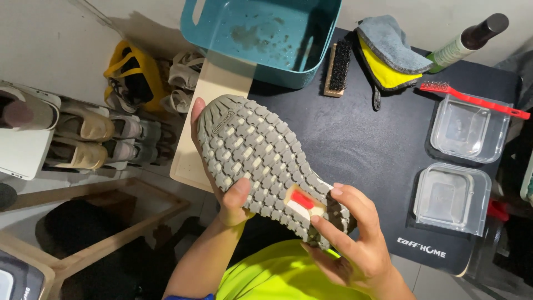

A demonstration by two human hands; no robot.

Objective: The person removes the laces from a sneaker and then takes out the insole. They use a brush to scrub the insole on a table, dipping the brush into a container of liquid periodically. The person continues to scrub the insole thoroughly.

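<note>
Two hands grip one shoe point(266, 161), sole up, above a dark mat point(366, 144). Its long axis runs from upper left to lower right: left hand point(225, 189) clasps the midfoot edge, right hand point(350, 239) pinches the heel, nearest the body.

You are looking at a teal tub point(261, 33), a wooden brush point(337, 68), folded cloths point(388, 53), a bottle point(469, 40), a red brush point(472, 99) and two clear containers point(452, 197) sitting on your dark desk point(361, 144); shoes are lining a rack point(105, 139).
</note>
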